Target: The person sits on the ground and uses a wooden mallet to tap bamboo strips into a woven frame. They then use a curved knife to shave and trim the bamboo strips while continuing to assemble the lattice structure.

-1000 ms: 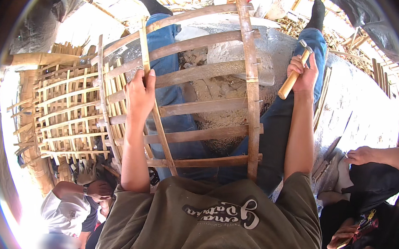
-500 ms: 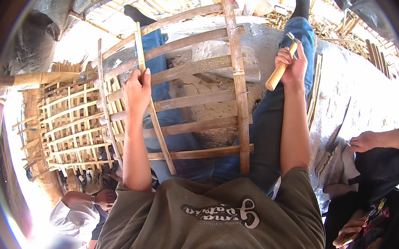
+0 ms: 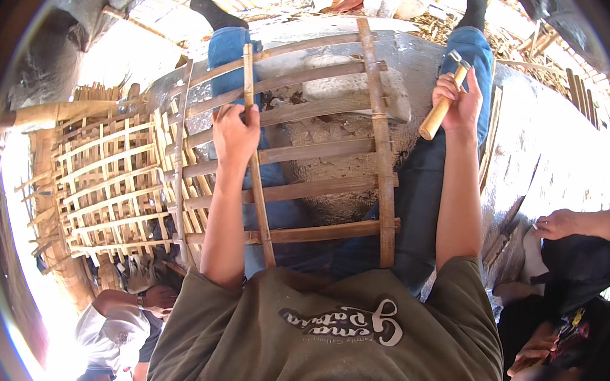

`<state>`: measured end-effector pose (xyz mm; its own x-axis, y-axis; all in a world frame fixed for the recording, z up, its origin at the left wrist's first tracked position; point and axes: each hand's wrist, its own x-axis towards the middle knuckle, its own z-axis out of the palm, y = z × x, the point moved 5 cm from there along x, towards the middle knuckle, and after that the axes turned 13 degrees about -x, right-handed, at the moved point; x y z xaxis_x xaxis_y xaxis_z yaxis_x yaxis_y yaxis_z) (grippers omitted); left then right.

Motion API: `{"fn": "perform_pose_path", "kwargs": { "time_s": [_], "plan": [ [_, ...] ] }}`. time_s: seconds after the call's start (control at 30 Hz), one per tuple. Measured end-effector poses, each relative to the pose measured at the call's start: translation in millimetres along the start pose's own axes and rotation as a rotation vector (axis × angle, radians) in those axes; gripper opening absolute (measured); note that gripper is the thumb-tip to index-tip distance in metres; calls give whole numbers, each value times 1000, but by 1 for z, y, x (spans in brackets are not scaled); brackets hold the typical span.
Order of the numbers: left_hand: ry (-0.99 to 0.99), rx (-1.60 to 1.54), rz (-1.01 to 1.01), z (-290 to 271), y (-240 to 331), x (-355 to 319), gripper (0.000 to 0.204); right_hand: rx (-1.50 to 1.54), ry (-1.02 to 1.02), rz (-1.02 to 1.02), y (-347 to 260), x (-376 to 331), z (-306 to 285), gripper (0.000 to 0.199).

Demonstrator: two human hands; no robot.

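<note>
A bamboo slat frame (image 3: 321,146) lies across my legs, its several long slats running sideways. An upright crosspiece (image 3: 381,150) joins them on the right, with nail ends showing, and another crosspiece (image 3: 180,163) stands on the left. My left hand (image 3: 235,133) is closed around a narrow bamboo strip (image 3: 258,181) that lies across the slats between those two. My right hand (image 3: 459,105) grips a hammer (image 3: 436,119) by its wooden handle, raised above my right leg and apart from the frame. The hammer's metal head points away from me.
Lattice bamboo panels (image 3: 112,187) are stacked at the left. A pale block (image 3: 355,93) sits beyond the frame. One person's hand (image 3: 558,224) is at the right, another person (image 3: 118,325) sits at the lower left. Bamboo scraps (image 3: 525,60) lie at the far right.
The frame appears lower and further right in the picture, with my left hand still on the strip. My right hand and the hammer have shifted slightly right.
</note>
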<state>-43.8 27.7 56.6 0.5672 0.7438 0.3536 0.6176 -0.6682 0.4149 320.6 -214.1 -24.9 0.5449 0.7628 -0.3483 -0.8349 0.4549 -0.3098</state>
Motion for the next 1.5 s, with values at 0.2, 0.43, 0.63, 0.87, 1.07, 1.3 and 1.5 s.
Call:
{"fn": "perform_pose_path", "kwargs": {
  "time_s": [0.2, 0.43, 0.63, 0.87, 1.07, 1.3, 1.5],
  "plan": [
    [-117, 8, 84, -26, 48, -28, 42, -22, 39, 11, 4, 1, -4, 45],
    [-239, -76, 49, -80, 38, -109, 41, -54, 56, 15, 7, 2, -3, 47],
    [-288, -4, 52, -98, 32, -139, 39, -41, 16, 30, 6, 3, -7, 47],
    [-296, 43, 78, -94, 10, -131, 30, -47, 32, 39, 6, 1, -8, 48],
    [-249, 24, 98, -118, 9, -146, 26, -62, 12, 29, 5, 1, -11, 47],
    [-368, -118, 193, -119, 11, -174, 13, -55, 68, 21, 7, -2, -5, 46],
    [-391, -157, -23, -108, 13, -175, 21, -167, 117, 9, 12, -9, -9, 44]
  ]
}}
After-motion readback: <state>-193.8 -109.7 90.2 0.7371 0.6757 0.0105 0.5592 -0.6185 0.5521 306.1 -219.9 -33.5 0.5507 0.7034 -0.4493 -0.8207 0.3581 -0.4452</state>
